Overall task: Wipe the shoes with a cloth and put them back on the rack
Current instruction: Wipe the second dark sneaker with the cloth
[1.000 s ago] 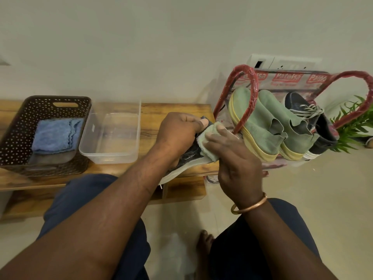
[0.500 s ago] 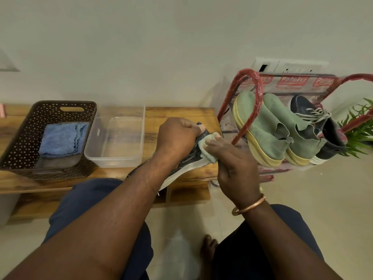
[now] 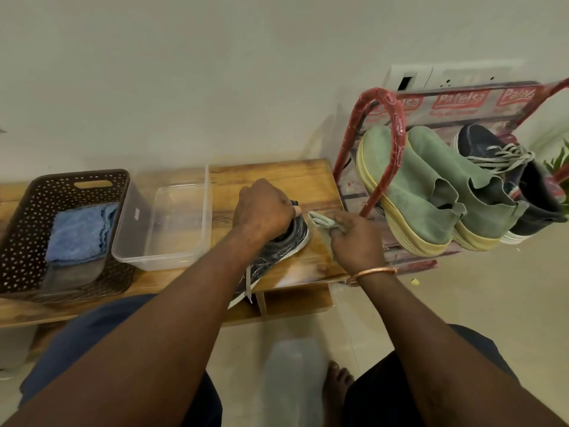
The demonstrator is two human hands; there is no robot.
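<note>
Dark shoe [image 3: 289, 245] is settling onto the desk [image 3: 261, 174], left hand [image 3: 264, 208] clamping it; right hand [image 3: 357, 241], clutching the cloth [image 3: 320, 220], is coming off. I'm judging wiping done.

A glossy wooden bench [image 3: 271, 177], a clear smooth plastic tub [image 3: 172, 260], a perforated plastic basket [image 3: 21, 217] and knitted cloth shoes [image 3: 431, 192] are seen.

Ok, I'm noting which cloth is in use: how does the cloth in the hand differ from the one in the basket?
The green cloth is bunched into a wad, gripped by the right hand close to the dark shoe; the blue cloth lies folded in the brown basket, no hand on it. Little of the green cloth shows; the blue cloth shows broadly. Both look like soft wiping cloths.
</note>
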